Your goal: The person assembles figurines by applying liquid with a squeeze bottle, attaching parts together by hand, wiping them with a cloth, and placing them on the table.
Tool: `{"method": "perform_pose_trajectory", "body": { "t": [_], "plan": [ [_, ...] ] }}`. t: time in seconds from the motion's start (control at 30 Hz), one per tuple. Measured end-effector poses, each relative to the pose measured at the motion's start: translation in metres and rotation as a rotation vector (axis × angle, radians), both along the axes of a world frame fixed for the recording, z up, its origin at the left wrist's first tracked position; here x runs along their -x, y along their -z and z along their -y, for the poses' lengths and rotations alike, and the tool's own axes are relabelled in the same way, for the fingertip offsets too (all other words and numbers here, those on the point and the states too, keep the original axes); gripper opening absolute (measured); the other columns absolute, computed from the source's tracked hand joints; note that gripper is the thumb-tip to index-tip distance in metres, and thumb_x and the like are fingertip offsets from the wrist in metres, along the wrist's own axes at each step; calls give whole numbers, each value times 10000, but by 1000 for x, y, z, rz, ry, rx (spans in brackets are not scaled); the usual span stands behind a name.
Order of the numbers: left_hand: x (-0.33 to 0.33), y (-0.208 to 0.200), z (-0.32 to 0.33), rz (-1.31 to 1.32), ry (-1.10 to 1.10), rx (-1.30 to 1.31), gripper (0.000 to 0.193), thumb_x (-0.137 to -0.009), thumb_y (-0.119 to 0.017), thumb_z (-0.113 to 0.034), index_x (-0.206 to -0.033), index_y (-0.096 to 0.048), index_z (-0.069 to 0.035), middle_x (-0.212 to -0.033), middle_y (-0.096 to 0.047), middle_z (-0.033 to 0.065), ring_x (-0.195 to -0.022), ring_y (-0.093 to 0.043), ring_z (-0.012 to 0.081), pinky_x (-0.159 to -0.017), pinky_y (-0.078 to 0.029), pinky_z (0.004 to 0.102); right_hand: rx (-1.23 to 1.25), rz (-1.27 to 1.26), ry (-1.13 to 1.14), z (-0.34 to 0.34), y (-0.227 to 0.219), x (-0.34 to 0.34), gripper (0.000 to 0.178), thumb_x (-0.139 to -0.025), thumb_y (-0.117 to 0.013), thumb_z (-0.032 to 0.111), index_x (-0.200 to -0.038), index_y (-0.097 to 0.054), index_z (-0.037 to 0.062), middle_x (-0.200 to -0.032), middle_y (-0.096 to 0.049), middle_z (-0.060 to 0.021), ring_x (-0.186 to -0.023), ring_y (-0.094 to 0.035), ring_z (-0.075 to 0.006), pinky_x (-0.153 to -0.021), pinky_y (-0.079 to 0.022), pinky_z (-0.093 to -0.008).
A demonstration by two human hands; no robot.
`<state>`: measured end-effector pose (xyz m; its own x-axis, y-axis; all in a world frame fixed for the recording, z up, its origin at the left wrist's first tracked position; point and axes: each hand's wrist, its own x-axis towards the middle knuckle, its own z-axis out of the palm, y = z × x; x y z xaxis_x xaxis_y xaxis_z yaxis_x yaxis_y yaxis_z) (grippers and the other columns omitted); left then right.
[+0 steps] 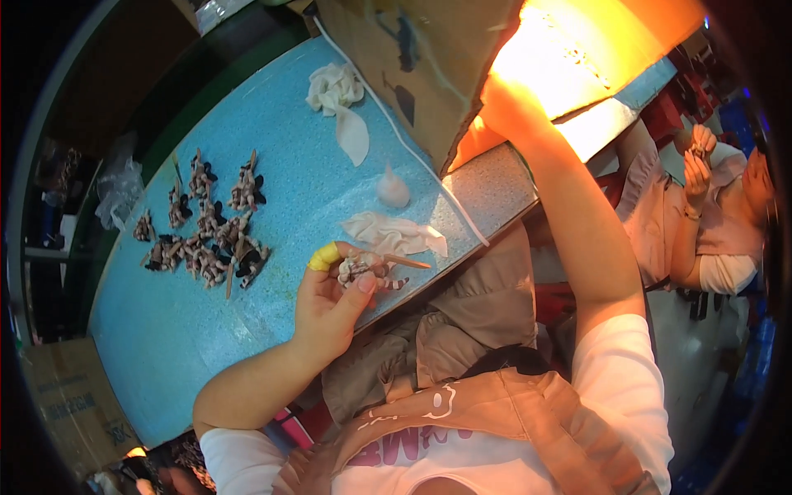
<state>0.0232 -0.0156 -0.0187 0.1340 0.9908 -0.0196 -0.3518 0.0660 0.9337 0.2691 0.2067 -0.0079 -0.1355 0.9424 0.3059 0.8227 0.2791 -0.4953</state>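
Observation:
A small painted figurine with a long brown blade-like part is pinched in my left hand, above the near edge of the blue table. Yellow tape wraps one finger of that hand. My right hand reaches into a glaringly lit cardboard box, and its fingers are lost in the glare and behind the flap. Several similar figurines lie in a loose group on the left of the table. Just beyond my left hand lies a crumpled white cloth.
A small pale squeeze bulb or bottle stands mid-table, with another crumpled white cloth farther back. A white cord runs past the box to the table edge. Another person sits at the right. A brown carton is at the lower left.

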Motion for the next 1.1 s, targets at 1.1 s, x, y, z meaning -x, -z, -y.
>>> {"method": "perform_pose_trajectory", "body": {
  "t": [1.1],
  "plan": [
    [4, -4, 3, -350, 36, -217, 308, -811, -637, -50, -1101, -536, -18, -944, -605, 37, -827, -549, 65, -686, -454, 199, -321, -321, -622, 179, -23, 74, 292, -630, -730, -7, -864, -556, -5, -775, -603, -104, -667, -567, -237, -590, -469, -314]
  ]
}}
